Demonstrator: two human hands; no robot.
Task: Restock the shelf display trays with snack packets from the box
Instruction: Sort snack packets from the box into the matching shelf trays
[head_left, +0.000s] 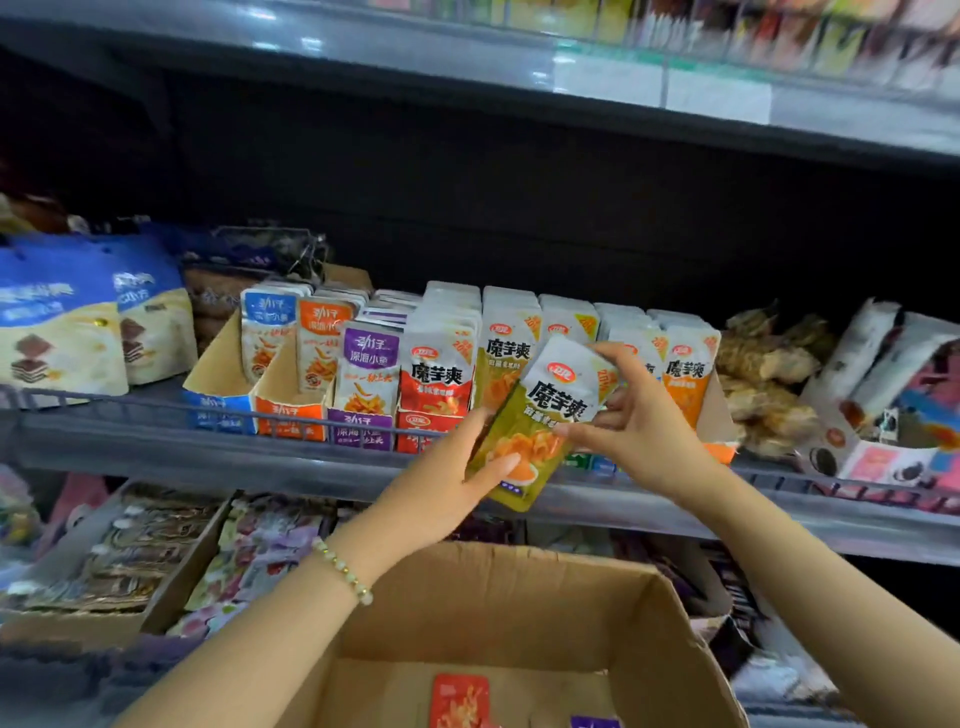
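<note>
Evidently the restocking is well advanced but not finished. A green packet (540, 415) is held tilted in front of the trays (291, 415), just above the shelf (156, 444) edge, and is not yet slotted in. It is gripped at its lower end by the left hand (447, 488), with the thumb laid across the front. Its upper right edge is pinched by the curled fingers (615, 356) of the right hand (649, 426). The blue, orange, purple, red and green rows in the trays are seen to be largely full. In the box (519, 597) below, only a red packet (460, 699) and a purple packet (595, 722) can be made out, so little is judged to be left. Part of the box floor is cut off from view.
</note>
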